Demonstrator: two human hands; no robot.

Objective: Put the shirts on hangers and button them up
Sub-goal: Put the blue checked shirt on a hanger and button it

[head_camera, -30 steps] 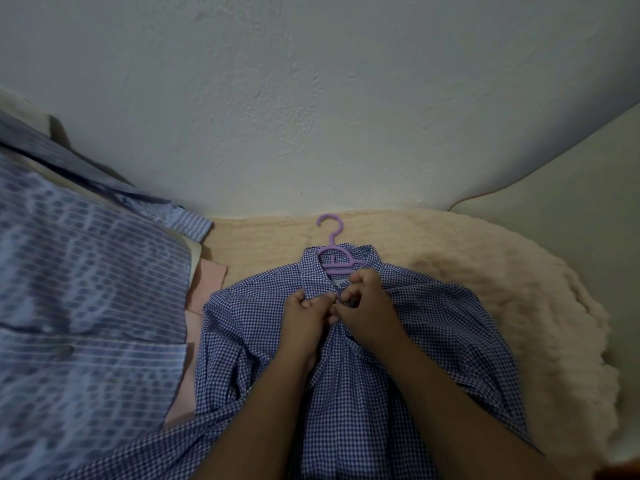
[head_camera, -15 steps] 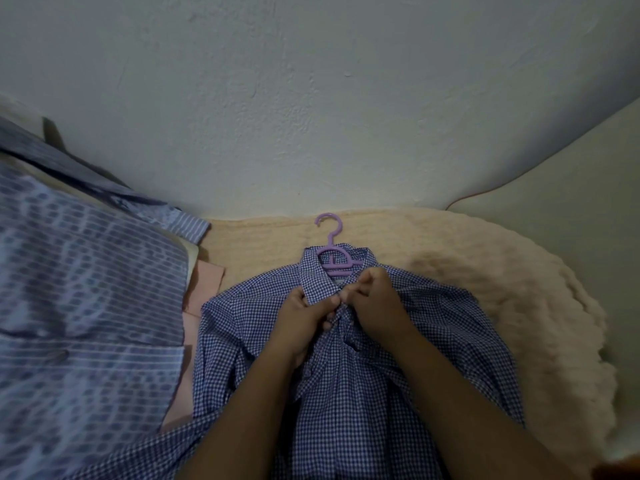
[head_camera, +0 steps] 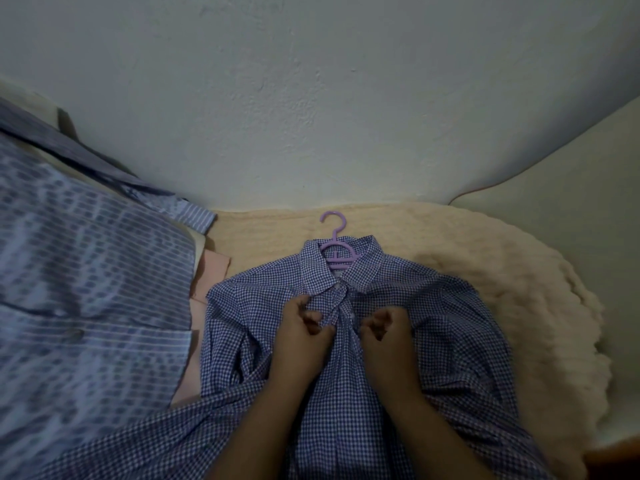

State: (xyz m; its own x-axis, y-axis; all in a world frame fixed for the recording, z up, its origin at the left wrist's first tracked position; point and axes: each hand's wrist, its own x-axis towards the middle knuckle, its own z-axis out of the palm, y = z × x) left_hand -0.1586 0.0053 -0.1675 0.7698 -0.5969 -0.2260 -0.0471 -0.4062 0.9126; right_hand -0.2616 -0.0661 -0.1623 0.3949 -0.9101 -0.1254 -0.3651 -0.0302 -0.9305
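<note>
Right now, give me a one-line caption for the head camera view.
Two hands, left hand and right hand, work on a checked shirt on a purple hanger.

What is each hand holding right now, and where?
Left hand pinches the checked shirt at its front placket, below the collar. Right hand is curled; its hold cannot be told.

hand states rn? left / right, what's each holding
Left hand: fingers curled, pinching the front placket of the checked shirt.
Right hand: fingers curled on the shirt front; whether it grips fabric cannot be told.
</note>
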